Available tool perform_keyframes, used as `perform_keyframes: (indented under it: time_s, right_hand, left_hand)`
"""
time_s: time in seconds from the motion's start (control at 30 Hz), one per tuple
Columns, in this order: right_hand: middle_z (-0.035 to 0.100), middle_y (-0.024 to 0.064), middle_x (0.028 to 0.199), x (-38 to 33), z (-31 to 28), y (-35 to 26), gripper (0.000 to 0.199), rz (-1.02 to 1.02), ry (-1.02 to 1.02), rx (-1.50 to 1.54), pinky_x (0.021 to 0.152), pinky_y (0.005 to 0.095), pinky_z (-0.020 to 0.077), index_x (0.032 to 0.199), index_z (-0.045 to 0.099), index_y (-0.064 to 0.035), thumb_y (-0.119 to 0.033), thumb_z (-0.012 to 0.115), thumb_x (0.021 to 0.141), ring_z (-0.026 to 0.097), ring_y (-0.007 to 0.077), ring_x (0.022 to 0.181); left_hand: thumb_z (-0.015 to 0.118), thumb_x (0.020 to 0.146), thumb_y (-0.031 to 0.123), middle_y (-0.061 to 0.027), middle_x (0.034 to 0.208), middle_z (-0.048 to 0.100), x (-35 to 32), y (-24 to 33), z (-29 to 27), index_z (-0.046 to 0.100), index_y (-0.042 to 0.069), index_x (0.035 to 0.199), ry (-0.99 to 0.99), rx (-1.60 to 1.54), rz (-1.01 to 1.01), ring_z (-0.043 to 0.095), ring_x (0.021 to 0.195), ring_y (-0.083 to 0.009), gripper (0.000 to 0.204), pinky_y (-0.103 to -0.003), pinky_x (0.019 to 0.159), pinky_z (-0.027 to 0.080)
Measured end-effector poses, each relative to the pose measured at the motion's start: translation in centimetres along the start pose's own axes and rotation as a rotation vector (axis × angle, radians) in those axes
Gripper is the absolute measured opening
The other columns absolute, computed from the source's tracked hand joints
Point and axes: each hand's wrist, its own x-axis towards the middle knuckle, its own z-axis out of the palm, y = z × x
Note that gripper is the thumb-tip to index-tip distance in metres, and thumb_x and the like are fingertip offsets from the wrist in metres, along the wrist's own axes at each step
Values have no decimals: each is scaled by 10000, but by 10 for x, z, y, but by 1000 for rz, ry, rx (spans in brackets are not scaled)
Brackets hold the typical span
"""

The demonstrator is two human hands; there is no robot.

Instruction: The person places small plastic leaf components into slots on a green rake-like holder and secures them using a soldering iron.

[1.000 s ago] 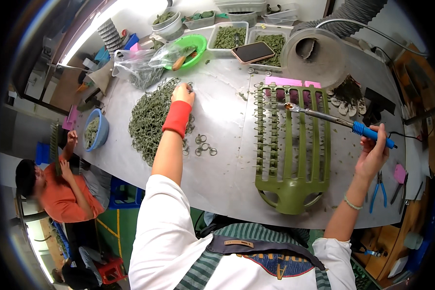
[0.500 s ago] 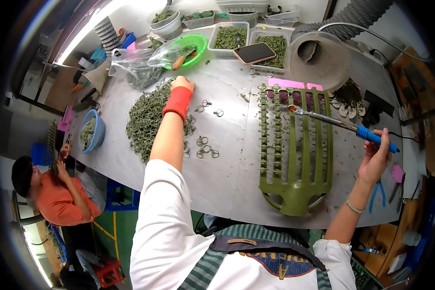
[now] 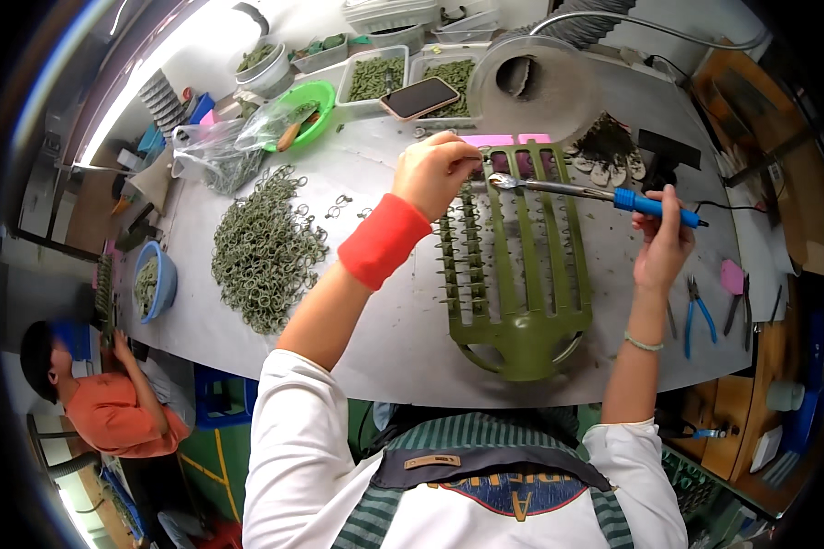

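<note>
At the top left corner of the green slatted frame (image 3: 520,346), my left hand (image 3: 433,174) is closed in a pinch, a red band round its wrist. What its fingertips hold is too small to make out. My right hand (image 3: 661,249) grips the blue handle of a soldering iron (image 3: 572,190), whose spoon-like metal tip lies over the frame's upper part, near my left fingertips. Rows of small green rings stand along the frame's left bars; the right bars look mostly bare. Left of the frame lies a heap of green rings (image 3: 264,252), with a few loose rings (image 3: 337,207) beside it.
Clear tubs of green pieces (image 3: 373,80) and a phone (image 3: 419,98) stand at the back. A round metal duct hood (image 3: 545,91), gloves (image 3: 604,156) and pliers (image 3: 699,316) are right. A blue bowl (image 3: 160,284) and a seated co-worker (image 3: 119,407) are left.
My left hand has moved right from the ring heap to the frame's top left corner. The view has shifted; the soldering iron stays over the frame in my right hand.
</note>
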Motion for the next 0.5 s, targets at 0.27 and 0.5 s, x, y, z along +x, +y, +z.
perform_keyframes:
  time_s: [0.27,0.5]
  right_hand:
    - [651,76,717,2,8,19,276,17,-17,53,523,261,530,807,658,12,-244,624,905,620,136,543]
    - [656,72,713,1,-4,-1,258,34,45,8,485,256,485,796,663,1,-242,655,882,600,119,521]
  left_hand:
    - [758,689,166,19,799,685,17,-13,38,729,142,771,84,342,255,563,815,-196,90,-324,762,467]
    - [747,729,174,2,834,676,16,-15,21,713,125,873,89,224,251,576,816,-206,155,-322,759,470]
